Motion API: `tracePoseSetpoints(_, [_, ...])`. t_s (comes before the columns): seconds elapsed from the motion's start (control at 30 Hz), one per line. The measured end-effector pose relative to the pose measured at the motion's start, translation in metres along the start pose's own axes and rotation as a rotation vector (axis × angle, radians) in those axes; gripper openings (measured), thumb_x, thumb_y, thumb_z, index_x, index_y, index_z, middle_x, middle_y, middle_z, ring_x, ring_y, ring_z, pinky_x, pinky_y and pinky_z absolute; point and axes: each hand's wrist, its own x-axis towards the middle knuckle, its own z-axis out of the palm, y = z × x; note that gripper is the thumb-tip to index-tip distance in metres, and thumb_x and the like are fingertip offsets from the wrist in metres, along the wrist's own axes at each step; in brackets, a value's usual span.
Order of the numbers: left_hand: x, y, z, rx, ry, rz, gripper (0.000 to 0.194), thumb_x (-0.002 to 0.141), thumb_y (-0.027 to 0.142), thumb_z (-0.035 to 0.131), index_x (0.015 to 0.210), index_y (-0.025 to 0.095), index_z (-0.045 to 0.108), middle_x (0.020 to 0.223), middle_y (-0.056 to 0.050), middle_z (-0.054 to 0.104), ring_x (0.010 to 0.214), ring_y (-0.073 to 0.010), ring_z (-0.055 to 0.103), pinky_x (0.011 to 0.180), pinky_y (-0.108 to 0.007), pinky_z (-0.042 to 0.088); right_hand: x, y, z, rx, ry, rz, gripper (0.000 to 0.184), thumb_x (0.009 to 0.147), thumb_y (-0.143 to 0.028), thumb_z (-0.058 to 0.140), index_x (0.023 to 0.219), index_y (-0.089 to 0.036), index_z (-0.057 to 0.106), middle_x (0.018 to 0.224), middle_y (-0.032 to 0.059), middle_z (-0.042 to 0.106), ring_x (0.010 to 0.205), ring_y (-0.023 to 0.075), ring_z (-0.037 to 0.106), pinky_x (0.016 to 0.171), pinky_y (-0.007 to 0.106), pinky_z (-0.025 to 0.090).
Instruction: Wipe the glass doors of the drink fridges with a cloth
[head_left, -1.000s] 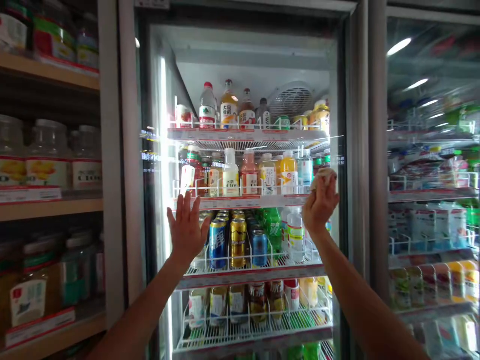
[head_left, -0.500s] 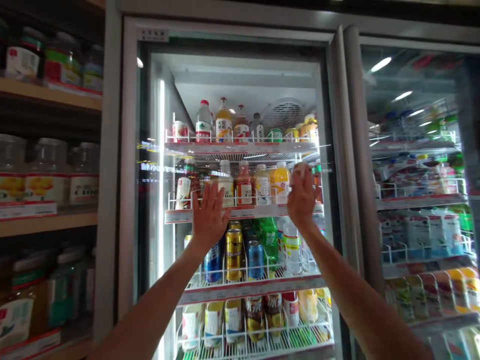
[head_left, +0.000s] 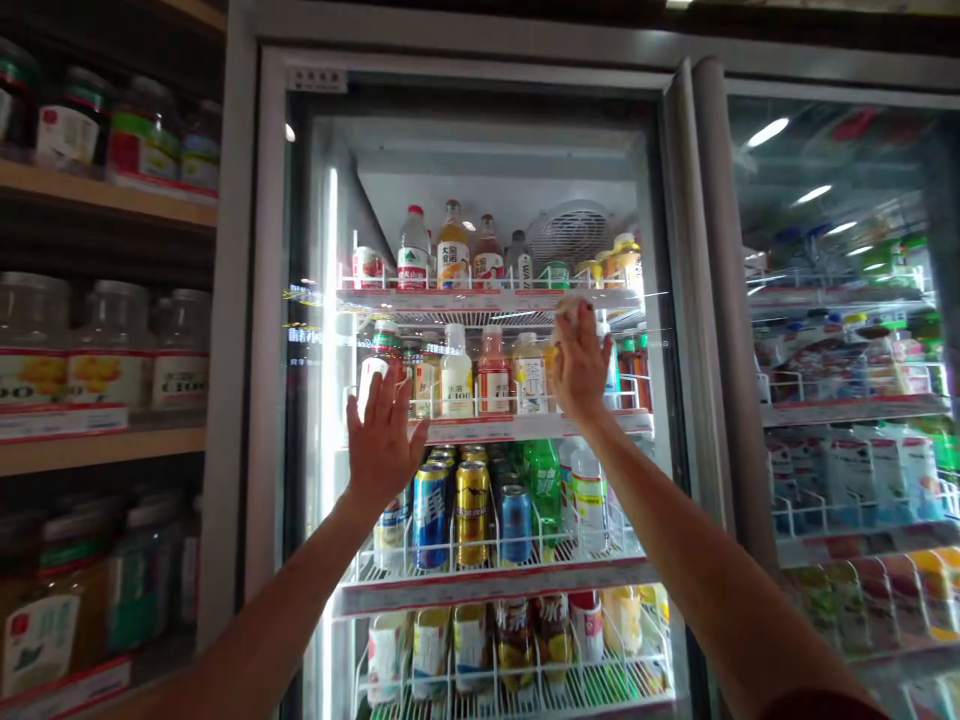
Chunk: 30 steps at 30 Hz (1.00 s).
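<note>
At eight o'clock, the left hand (head_left: 381, 440) spreads its fingers, grasping nothing; at three, the right hand's (head_left: 582, 372) fingers grasp a pale, rumpled cloth (head_left: 571, 304), seen at that hand's twelve o'clock. The smooth, clear glass door (head_left: 480, 165) bars the way to rounded bottles (head_left: 456, 375) and cylindrical metal cans (head_left: 472, 512) on wire-fronted shelves (head_left: 480, 430). Clear-walled containers (head_left: 109, 345) line wood-edged shelves (head_left: 97, 452) at nine o'clock.

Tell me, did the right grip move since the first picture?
Yes. The right grip moved left and up: it is farther from the door's right frame and closer to the top shelf.
</note>
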Motion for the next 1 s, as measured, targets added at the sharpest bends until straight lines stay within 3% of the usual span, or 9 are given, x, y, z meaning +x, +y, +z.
tracePoseSetpoints(0.1, [0.004,-0.008,-0.002,0.005,-0.008,-0.028,0.057,0.09,0.041,0.037,0.141,0.016,0.028,0.148,-0.013,0.028,0.139,-0.0253,0.019,0.112,-0.049,0.01,-0.02,-0.046,0.005,0.012,-0.151,-0.337,0.049,0.086,-0.019,0.038,0.134,-0.029,0.04,0.149,0.0034,0.029,0.139,0.0193,0.02,0.111,0.049,0.019])
tracePoseSetpoints(0.17, [0.004,-0.019,-0.006,0.013,-0.021,-0.065,0.057,0.09,0.042,0.036,0.141,0.016,0.029,0.147,-0.014,0.029,0.139,-0.0258,0.019,0.112,-0.05,0.01,-0.024,-0.049,0.004,-0.005,-0.176,-0.419,0.048,0.087,-0.02,0.038,0.133,-0.029,0.041,0.149,0.0034,0.03,0.139,0.0184,0.02,0.112,0.049,0.017])
tracePoseSetpoints(0.37, [-0.011,-0.066,-0.025,0.06,-0.019,-0.183,0.057,0.09,0.044,0.035,0.139,0.017,0.031,0.148,-0.015,0.027,0.139,-0.0273,0.018,0.111,-0.052,0.012,0.025,-0.009,0.009,-0.016,0.113,0.142,0.051,0.085,-0.019,0.034,0.136,-0.024,0.037,0.149,0.0105,0.027,0.137,0.0273,0.025,0.104,0.061,0.022])
tracePoseSetpoints(0.43, [-0.017,-0.074,-0.027,0.074,-0.025,-0.185,0.057,0.09,0.044,0.035,0.139,0.016,0.032,0.148,-0.016,0.028,0.139,-0.0278,0.019,0.111,-0.052,0.013,0.029,-0.031,0.017,0.028,0.089,0.064,0.053,0.085,-0.017,0.035,0.137,-0.026,0.035,0.149,0.0092,0.027,0.137,0.0272,0.024,0.105,0.06,0.022])
tracePoseSetpoints(0.6, [-0.027,-0.08,-0.032,0.054,-0.037,-0.185,0.058,0.09,0.044,0.035,0.14,0.016,0.031,0.147,-0.017,0.027,0.139,-0.0284,0.021,0.11,-0.054,0.013,-0.018,-0.136,0.038,0.117,-0.178,-0.507,0.055,0.084,-0.018,0.043,0.137,-0.03,0.035,0.149,0.0027,0.029,0.139,0.023,0.02,0.111,0.052,0.018])
tracePoseSetpoints(0.67, [-0.032,-0.087,-0.039,0.058,-0.04,-0.199,0.058,0.089,0.043,0.036,0.14,0.016,0.03,0.148,-0.016,0.027,0.139,-0.0283,0.02,0.111,-0.053,0.014,-0.03,-0.157,0.04,0.13,-0.234,-0.649,0.053,0.084,-0.02,0.045,0.136,-0.03,0.037,0.149,0.0012,0.03,0.139,0.0209,0.02,0.112,0.05,0.016])
tracePoseSetpoints(0.73, [-0.038,-0.1,-0.049,0.081,-0.04,-0.217,0.058,0.089,0.043,0.036,0.141,0.016,0.029,0.148,-0.016,0.027,0.138,-0.0285,0.021,0.111,-0.053,0.014,-0.022,-0.16,0.041,0.123,-0.211,-0.578,0.051,0.085,-0.02,0.042,0.136,-0.027,0.036,0.149,0.004,0.029,0.138,0.0215,0.021,0.112,0.052,0.015])
tracePoseSetpoints(0.87, [-0.052,-0.129,-0.068,0.138,-0.039,-0.244,0.057,0.09,0.042,0.036,0.14,0.017,0.03,0.148,-0.015,0.028,0.138,-0.0291,0.022,0.11,-0.054,0.016,0.017,-0.158,0.046,0.118,-0.108,-0.22,0.052,0.087,-0.018,0.038,0.138,-0.023,0.034,0.15,0.009,0.024,0.139,0.0262,0.018,0.109,0.058,0.016])
tracePoseSetpoints(1.0, [-0.066,-0.143,-0.079,0.163,-0.047,-0.259,0.056,0.09,0.043,0.036,0.139,0.017,0.032,0.147,-0.016,0.029,0.137,-0.0291,0.023,0.11,-0.053,0.018,-0.006,-0.2,0.056,0.17,-0.207,-0.433,0.051,0.085,-0.016,0.041,0.135,-0.026,0.038,0.15,0.0049,0.026,0.139,0.0249,0.018,0.111,0.055,0.015])
